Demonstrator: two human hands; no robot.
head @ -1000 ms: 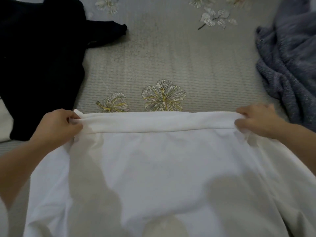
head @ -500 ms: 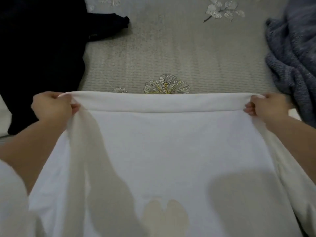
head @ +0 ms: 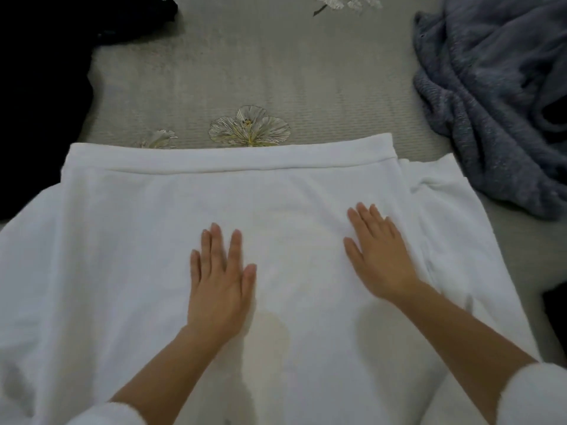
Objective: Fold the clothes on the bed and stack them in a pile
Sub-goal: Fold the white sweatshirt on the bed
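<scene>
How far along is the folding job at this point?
Done: nothing folded, no pile in view. In hand: the white garment lies spread on the bed, left hand and right hand pressing flat on it. Left: fold it, then the black garment and the grey-blue knit, both lying crumpled.

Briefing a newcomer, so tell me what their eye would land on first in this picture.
The big white garment spread flat across the near half of the bed, with the left hand and right hand pressed palm-down on its middle. Next, a black garment at far left and a crumpled grey-blue knit at far right.
</scene>
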